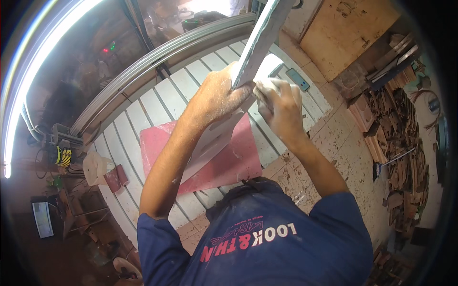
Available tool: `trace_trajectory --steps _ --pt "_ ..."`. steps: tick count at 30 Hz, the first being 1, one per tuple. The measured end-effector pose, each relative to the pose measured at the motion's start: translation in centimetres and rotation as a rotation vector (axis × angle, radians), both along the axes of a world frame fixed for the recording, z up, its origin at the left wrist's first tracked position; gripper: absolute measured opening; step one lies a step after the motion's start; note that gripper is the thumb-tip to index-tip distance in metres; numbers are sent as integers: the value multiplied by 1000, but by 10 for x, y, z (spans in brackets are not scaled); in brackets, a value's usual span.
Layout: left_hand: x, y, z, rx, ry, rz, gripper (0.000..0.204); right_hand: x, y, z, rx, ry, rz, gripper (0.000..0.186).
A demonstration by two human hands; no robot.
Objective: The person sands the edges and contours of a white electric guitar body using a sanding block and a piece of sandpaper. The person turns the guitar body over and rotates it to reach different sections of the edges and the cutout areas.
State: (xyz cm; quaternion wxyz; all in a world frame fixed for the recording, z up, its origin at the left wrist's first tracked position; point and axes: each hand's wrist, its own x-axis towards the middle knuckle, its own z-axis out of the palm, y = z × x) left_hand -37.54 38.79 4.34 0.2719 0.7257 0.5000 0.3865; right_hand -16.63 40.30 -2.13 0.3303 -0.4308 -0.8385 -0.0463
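A long, pale grey board stands raised on a slant in front of me, running from the top edge of the picture down toward my body. My left hand is closed round its edge, the skin powdered with white dust. On the board's other side, my right hand is closed, fingers bent against the edge. Whatever lies in those right fingers is blurred and mostly hidden. Below the board a dusty pink-red sheet lies on a white slatted table.
Metal rails cross the table's far side. A teal handheld controller lies at its right. A whitish cloth-like thing and a dark red curved piece sit on the left. Wood scraps are piled right, below a plywood sheet.
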Motion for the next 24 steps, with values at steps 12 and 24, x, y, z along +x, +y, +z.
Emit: trace_trajectory --steps 12,24 --pt "0 3 3 -94 -36 -10 32 -31 39 5 33 -95 -119 35" --pt "5 5 0 -137 -21 -3 30 -20 25 -8 97 72 -72 31"
